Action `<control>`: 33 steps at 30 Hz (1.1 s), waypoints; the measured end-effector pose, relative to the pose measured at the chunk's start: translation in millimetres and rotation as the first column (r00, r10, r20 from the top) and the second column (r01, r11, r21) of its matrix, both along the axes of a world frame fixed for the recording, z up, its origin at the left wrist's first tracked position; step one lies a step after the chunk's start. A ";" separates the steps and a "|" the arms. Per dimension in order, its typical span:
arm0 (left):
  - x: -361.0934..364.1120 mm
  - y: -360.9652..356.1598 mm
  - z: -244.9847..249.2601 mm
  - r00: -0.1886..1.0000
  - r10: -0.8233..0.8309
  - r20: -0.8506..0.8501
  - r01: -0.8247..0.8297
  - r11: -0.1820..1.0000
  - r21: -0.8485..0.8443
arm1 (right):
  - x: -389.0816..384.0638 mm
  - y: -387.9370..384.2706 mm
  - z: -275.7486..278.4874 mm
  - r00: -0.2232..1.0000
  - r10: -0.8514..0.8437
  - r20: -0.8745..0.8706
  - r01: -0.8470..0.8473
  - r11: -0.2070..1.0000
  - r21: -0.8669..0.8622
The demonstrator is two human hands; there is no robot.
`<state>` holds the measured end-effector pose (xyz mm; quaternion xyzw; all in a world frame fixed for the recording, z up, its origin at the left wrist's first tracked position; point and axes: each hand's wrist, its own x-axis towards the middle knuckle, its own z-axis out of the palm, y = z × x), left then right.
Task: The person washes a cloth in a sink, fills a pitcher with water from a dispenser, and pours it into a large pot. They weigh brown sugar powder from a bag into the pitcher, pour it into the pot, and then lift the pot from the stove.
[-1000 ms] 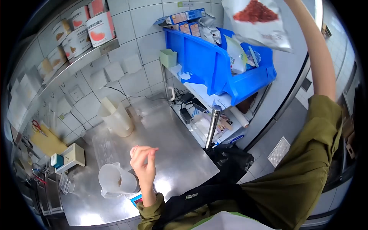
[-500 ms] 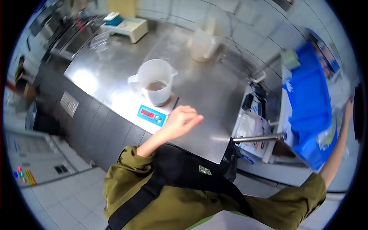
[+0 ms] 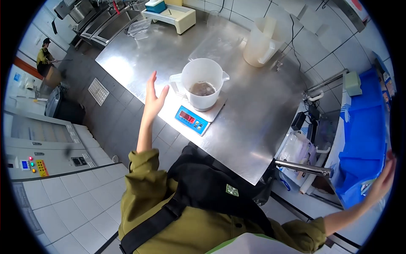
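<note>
My left hand (image 3: 154,99) is raised in the air, left of the jug handle, with thumb and fingers apart and nothing in it. Beside it a translucent white measuring jug (image 3: 202,84) stands upright on a blue digital kitchen scale (image 3: 192,120) with red lit digits. A brownish substance (image 3: 202,88) covers the jug's bottom. Far off to the right, my right hand (image 3: 385,175) is at the rim of a blue plastic bin (image 3: 359,148). Its fingers are smeared and partly cut off by the dark view edge, so its grip is hidden.
On the steel table (image 3: 241,139) are a second jug (image 3: 260,44), clear plastic containers (image 3: 139,28) and a cream stand (image 3: 179,19). A metal rail (image 3: 302,167) juts out at the right. Beyond a floor drain (image 3: 98,92), another person (image 3: 43,57) stands at far left.
My left hand has gone from the scale's right side to left of the jug, its fingers spreading. My right hand is lower along the blue bin. The whole view has shifted.
</note>
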<state>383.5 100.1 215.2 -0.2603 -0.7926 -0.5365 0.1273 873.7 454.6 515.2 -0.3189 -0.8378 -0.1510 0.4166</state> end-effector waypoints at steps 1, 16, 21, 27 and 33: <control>-12.0 2.2 -5.6 0.999 0.004 -0.038 -0.003 0.999 0.032 | -62.7 -65.0 -25.3 0.977 0.190 -0.093 -0.199 0.975 -0.099; -14.8 12.2 -38.7 0.502 -0.651 0.570 0.434 0.759 0.485 | -274.8 -258.0 -294.7 0.837 -0.044 -0.546 -0.547 -0.016 -0.837; -40.9 12.3 -27.4 0.242 -0.778 0.580 0.308 0.628 0.714 | -302.0 -292.5 -272.5 0.774 -0.151 -0.615 -0.578 0.225 -0.784; -116.7 -37.0 -37.1 0.204 -0.781 0.591 0.161 0.622 0.766 | -354.6 -326.2 -248.3 0.638 -0.087 -0.765 -0.730 0.249 -0.637; -238.6 -132.0 -37.2 0.311 -0.733 0.605 0.153 0.667 0.729 | -506.6 -346.8 -248.2 0.578 0.061 -0.814 -0.813 0.136 -0.567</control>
